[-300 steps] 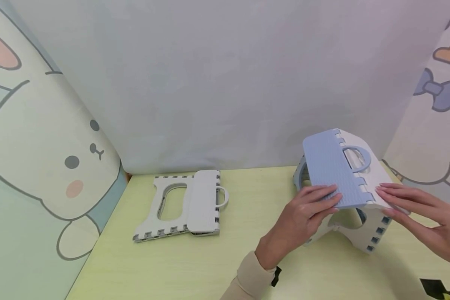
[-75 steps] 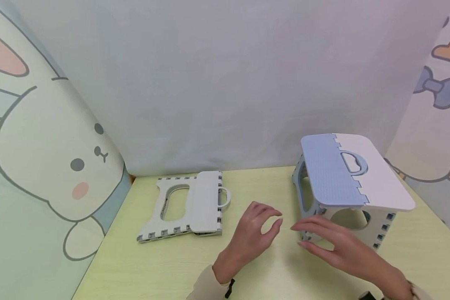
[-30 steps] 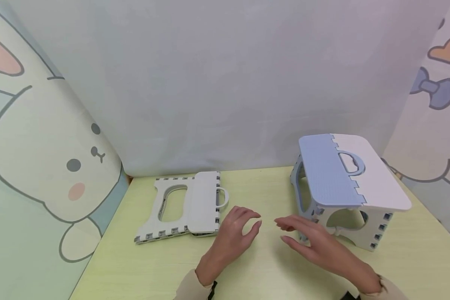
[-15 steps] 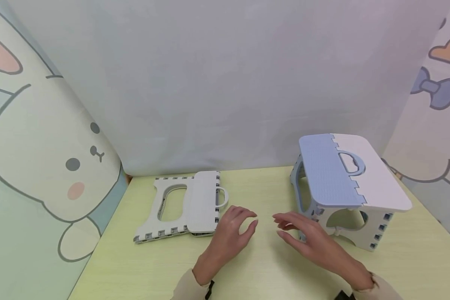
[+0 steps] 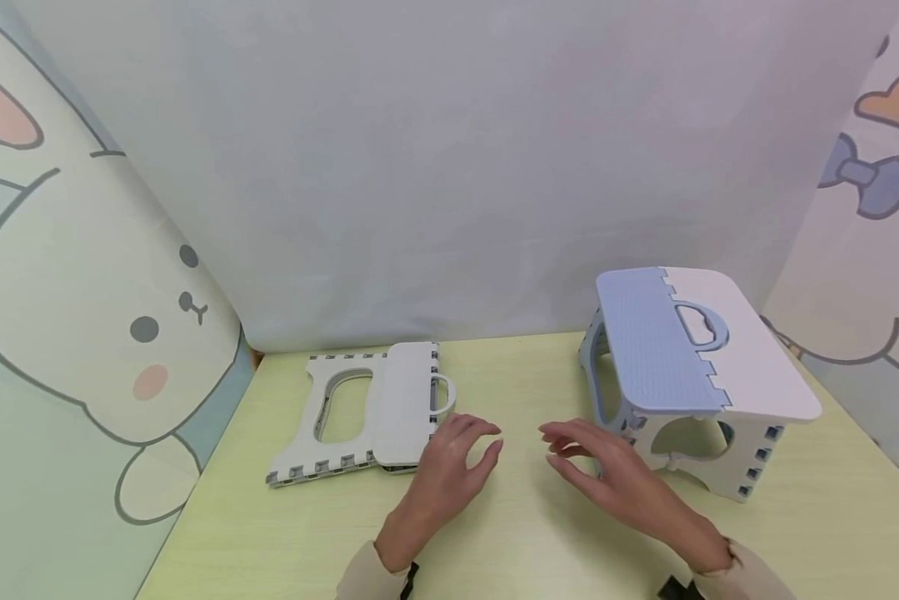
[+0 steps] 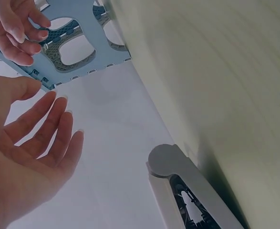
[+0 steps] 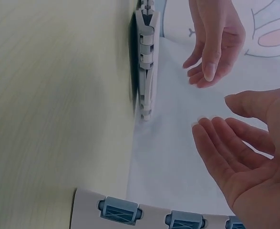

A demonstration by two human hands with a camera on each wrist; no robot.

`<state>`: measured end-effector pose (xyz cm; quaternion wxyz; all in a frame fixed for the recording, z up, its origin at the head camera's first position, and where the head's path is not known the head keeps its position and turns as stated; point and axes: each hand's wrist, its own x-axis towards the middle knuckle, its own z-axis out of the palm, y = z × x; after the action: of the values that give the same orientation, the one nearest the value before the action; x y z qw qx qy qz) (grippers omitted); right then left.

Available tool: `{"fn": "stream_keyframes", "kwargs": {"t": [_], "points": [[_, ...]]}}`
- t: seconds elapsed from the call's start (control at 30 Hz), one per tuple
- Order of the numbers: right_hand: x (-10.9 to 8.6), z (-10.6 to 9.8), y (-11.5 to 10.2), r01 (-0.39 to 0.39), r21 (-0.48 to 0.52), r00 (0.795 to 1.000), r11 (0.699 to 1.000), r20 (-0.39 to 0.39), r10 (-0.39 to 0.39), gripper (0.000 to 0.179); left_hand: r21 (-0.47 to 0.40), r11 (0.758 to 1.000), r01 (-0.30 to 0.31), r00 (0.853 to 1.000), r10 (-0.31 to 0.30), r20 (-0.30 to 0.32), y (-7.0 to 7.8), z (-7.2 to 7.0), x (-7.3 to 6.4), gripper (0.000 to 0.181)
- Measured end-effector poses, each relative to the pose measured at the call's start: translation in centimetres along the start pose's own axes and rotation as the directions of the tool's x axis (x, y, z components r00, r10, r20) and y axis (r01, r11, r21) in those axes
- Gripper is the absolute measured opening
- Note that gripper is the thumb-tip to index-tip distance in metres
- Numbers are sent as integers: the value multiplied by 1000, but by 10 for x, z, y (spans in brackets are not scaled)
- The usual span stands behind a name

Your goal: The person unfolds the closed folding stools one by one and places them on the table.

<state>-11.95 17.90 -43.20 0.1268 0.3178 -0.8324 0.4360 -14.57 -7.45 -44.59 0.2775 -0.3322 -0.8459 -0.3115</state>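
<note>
A blue and white folding step stool stands unfolded at the right of the table, its top lying flat with the blue loop handle set in it. Left of the middle, a grey-white folding stool lies folded flat, its handle loop pointing right. My left hand hovers over the table by the folded stool's near right corner, fingers loosely bent and holding nothing. Facing it, my right hand hangs in front of the blue and white stool, fingers relaxed, also holding nothing. Both hands show bare palms in the wrist views.
The pale yellow-green table runs back to a hanging light grey sheet. Panels with cartoon prints stand on both sides, a white rabbit on the left one.
Ten seconds ago both hands pressed on the blue and white stool's partly folded top; now it is flat and released. The hands have since drifted left and stayed apart.
</note>
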Motion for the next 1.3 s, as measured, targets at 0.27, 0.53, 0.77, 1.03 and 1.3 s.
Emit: {"fn": "stream_keyframes", "kwargs": {"t": [0.27,0.53,0.77,1.03,1.3], "points": [[3,4,4,-30,49,1000,998,-6,30,40,3,1000,-5,1000,5,-13,-6,-3,-2,13],[5,6,7,-55,60,998,997,-4,56,40,19,1000,12,1000,-11,-14,-11,-6,-5,13],[7,8,8,-108,69,994,992,6,108,36,23,1000,12,999,-11,-30,-14,-9,-8,14],[9,11,6,-141,95,990,985,18,140,33,19,999,26,999,-25,-40,-17,-13,-11,14],[13,14,5,-166,149,986,975,36,162,31,21,999,33,998,-32,-45,-19,-17,-13,13]]}}
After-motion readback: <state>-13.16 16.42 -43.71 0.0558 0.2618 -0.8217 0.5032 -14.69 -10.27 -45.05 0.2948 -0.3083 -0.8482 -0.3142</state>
